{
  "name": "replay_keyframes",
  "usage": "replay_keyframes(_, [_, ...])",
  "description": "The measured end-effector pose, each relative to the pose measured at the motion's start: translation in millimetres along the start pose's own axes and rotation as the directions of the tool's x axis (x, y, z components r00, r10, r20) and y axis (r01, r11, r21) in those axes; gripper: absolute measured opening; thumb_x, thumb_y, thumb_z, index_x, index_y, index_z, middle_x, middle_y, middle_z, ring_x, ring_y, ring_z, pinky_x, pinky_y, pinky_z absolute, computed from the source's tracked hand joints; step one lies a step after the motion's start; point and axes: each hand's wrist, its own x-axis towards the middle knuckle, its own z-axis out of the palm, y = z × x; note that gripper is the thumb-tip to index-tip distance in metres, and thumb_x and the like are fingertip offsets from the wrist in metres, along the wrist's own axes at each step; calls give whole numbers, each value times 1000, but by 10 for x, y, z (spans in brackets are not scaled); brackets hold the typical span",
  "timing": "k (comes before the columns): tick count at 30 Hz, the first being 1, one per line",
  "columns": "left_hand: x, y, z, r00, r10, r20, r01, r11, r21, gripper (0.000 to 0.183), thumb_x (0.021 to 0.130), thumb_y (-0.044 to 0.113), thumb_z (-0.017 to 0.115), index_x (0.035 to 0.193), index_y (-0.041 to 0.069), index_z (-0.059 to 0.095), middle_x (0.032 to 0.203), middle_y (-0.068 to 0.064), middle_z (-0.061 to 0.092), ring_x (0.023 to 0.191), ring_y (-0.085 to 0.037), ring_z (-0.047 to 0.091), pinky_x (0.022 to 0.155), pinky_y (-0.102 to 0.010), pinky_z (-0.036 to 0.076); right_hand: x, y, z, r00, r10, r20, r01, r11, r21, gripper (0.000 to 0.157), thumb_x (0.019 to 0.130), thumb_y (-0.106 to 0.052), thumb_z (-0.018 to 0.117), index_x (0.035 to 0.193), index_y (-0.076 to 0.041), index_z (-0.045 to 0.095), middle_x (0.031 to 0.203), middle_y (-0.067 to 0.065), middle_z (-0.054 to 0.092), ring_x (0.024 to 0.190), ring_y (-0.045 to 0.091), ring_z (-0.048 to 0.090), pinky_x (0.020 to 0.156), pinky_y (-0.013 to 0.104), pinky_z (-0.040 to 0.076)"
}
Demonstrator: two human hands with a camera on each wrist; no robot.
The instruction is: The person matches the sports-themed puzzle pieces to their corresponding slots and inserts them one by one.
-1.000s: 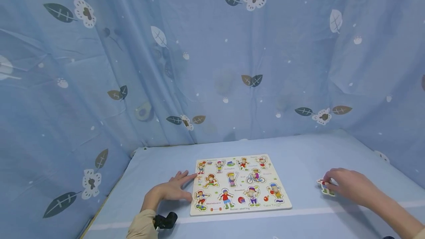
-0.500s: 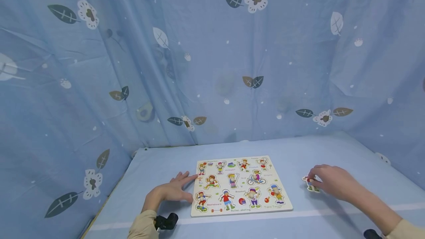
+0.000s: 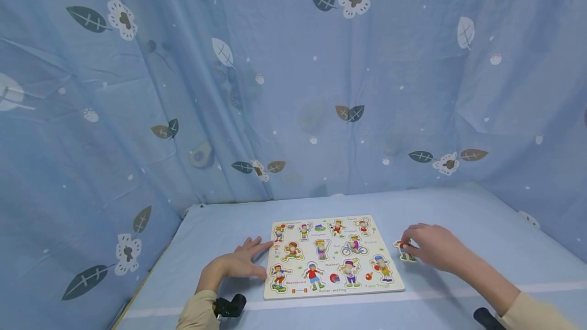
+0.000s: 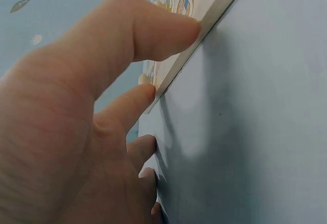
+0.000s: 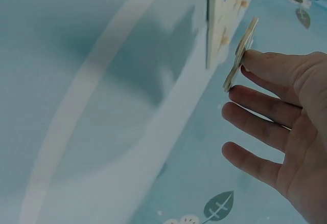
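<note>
A white wooden peg puzzle board [image 3: 396,283] lies flat on the table, bearing several sports figures with round knobs. The roller-skating figure [image 3: 314,275], at the lower middle of the board, shows no knob. My left hand [image 3: 239,262] is spread at the board's left side; in the left wrist view its thumb [image 4: 179,34] and index fingertip touch the board's edge. Just right of the board, my right hand [image 3: 435,248] pinches a flat puzzle piece [image 5: 239,56] between thumb and index finger, held above the table. The other fingers of that hand are extended.
A light blue cloth [image 3: 440,208] with a white stripe covers the table. Behind it and to the sides hangs a blue curtain [image 3: 284,90] with leaf and flower prints. Black wrist cameras sit on both arms, the left camera [image 3: 231,305] close to the cloth.
My right hand has carried the puzzle piece leftward from the right part of the table to near the board's right edge. The left hand stays at the board's left side.
</note>
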Motion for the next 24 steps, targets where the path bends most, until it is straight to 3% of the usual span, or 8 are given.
replay_keyframes(5, [-21,16,-9,1000,-8,-4,8,1000,15,94,69,41,79,153,24,39,163,-16,22,151,-43,7,117,-69,8,111,-252,27,999,-40,-13,40,999,4,10,80,-19,81,88,-21,74,87,-7,68,73,10,57,67,35,53])
replay_keyframes(12, [-33,9,-12,1000,-12,-16,12,1000,10,93,68,39,79,151,24,42,162,-15,24,150,-44,7,118,-68,7,237,-642,124,993,-117,-28,117,993,4,6,84,-23,79,87,-23,74,88,-10,67,80,11,60,80,42,53])
replay_keyframes(17, [-14,-7,-3,1000,-18,-15,18,1000,10,94,68,41,79,152,24,42,162,-16,24,150,-44,8,118,-68,8,318,-890,160,979,-194,-56,196,980,33,3,86,-23,77,88,-22,74,88,-9,67,77,9,58,78,40,52])
replay_keyframes(24, [54,-66,31,1000,18,-9,-18,1000,-7,95,68,45,79,152,23,41,163,-17,22,151,-43,7,119,-66,7,417,-1129,241,966,-250,-72,253,967,42,4,86,-24,77,89,-22,76,87,-11,68,79,7,59,79,39,51])
